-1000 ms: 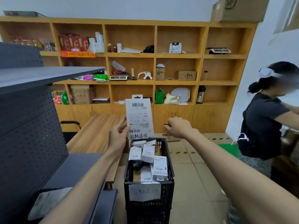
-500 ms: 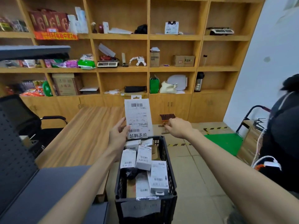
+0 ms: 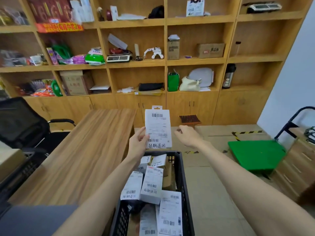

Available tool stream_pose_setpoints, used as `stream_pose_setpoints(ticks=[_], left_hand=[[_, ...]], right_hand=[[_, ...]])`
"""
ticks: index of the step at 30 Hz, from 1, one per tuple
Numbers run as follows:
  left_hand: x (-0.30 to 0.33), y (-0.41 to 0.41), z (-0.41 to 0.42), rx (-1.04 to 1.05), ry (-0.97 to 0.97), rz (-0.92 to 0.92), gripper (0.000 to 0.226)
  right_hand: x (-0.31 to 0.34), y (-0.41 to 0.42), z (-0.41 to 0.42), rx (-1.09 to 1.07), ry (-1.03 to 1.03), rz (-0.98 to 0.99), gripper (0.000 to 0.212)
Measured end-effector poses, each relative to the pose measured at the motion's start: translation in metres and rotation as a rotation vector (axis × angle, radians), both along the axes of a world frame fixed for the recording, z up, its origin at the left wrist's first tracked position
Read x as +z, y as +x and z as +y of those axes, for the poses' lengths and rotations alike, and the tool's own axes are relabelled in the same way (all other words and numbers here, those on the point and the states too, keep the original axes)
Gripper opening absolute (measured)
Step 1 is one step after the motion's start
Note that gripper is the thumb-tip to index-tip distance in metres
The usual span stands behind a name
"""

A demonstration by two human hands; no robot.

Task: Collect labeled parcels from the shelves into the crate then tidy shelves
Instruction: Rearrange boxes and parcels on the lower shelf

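Head view looks down two bare forearms that reach forward over a black slatted plastic crate (image 3: 183, 176), which sits directly beneath and just behind the hands, loaded with white labelled cartons and flat packs lying at loose angles. Among them a small white box with a barcode sticker (image 3: 151, 186) leans on its neighbours below the left wrist. The left hand (image 3: 138, 145) pinches the lower left edge of a flat white hang-tab parcel with a printed shipping label (image 3: 158, 128), thumb across the front, holding it upright above the crate's far rim with the label facing the camera, probably so the barcode and the handwritten note along its bottom can be checked before it goes in. The right hand (image 3: 186, 136) floats just to the right of that parcel, apart from it, fingers loosely curled and holding nothing, seemingly ready to steady the parcel or take it. To the left of the left hand stretches a long wood-grain table (image 3: 81, 155), and beyond its far corner stands a black mesh office chair (image 3: 22, 123). Off to the right of the right hand a green platform trolley (image 3: 255, 154) rests on the tiled floor. Farthest away, past both hands, a tall wooden shelf unit (image 3: 166, 63) fills the wall, its compartments holding cardboard boxes, bags and a scale.
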State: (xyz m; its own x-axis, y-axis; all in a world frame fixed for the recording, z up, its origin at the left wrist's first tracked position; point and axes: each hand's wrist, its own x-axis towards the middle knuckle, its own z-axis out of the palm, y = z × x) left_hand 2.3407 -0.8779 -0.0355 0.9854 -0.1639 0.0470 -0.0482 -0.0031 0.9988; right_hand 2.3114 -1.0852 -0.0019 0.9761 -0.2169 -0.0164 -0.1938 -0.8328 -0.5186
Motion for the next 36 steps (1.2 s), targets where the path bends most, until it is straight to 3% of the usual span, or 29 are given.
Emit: stream_pose_setpoints(ticks=[5, 11, 14, 20, 24, 30, 34, 36], left_hand=[[-0.027, 0.025, -0.023, -0.025, 0.036, 0.075, 0.034], [-0.07, 0.039, -0.025, 0.007, 0.138, 0.152, 0.025], [-0.091, 0.042, -0.02, -0.014, 0.244, 0.199, 0.029], [-0.135, 0.057, -0.014, -0.061, 0.333, 0.329, 0.028], [-0.155, 0.058, -0.01, -0.09, 0.355, 0.368, 0.03], [-0.182, 0.07, -0.009, -0.101, 0.359, 0.411, 0.034], [-0.191, 0.078, -0.009, -0.1, 0.358, 0.404, 0.033], [-0.196, 0.082, -0.006, -0.107, 0.365, 0.4, 0.034]], right_hand=[[-0.03, 0.019, 0.001, -0.047, 0.389, -0.037, 0.021], [-0.078, 0.033, 0.015, -0.188, 0.656, 0.019, 0.021], [-0.1, 0.038, 0.022, -0.217, 0.68, 0.078, 0.039], [-0.139, 0.041, 0.033, -0.264, 0.762, 0.197, 0.052], [-0.156, 0.04, 0.038, -0.283, 0.819, 0.253, 0.03], [-0.17, 0.052, 0.039, -0.308, 0.826, 0.316, 0.033], [-0.18, 0.059, 0.039, -0.328, 0.817, 0.347, 0.047], [-0.182, 0.062, 0.042, -0.324, 0.825, 0.377, 0.037]])
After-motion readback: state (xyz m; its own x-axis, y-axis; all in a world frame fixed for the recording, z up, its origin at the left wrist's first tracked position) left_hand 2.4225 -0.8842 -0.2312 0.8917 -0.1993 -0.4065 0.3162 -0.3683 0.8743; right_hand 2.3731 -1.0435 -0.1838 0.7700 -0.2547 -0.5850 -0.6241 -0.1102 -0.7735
